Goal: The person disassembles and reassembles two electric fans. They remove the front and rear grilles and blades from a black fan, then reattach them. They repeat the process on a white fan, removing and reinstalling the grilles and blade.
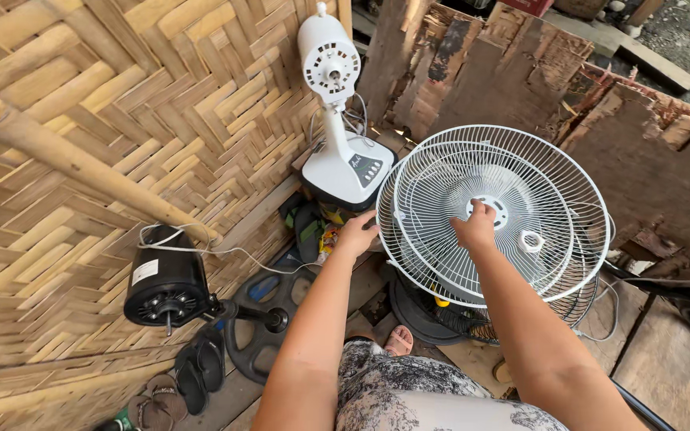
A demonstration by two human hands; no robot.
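Two white wire fan grilles (pixel 521 183) lean stacked one over the other in front of me. My right hand (pixel 475 227) grips the round hub at the centre of the front grille. At that grille's left rim, my left hand (pixel 357 233) holds the outer ring. A white fan body (pixel 341 120) with its bare motor head and control base stands just behind, to the left of the grilles.
A black fan motor (pixel 165 289) on a round black base (pixel 261 315) with a white cord lies at the lower left by the woven bamboo wall (pixel 81 120). Dark sandals (pixel 193 371) sit on the floor. Rough wooden boards (pixel 640 136) rise behind. A dark grille (pixel 441 315) lies under the white ones.
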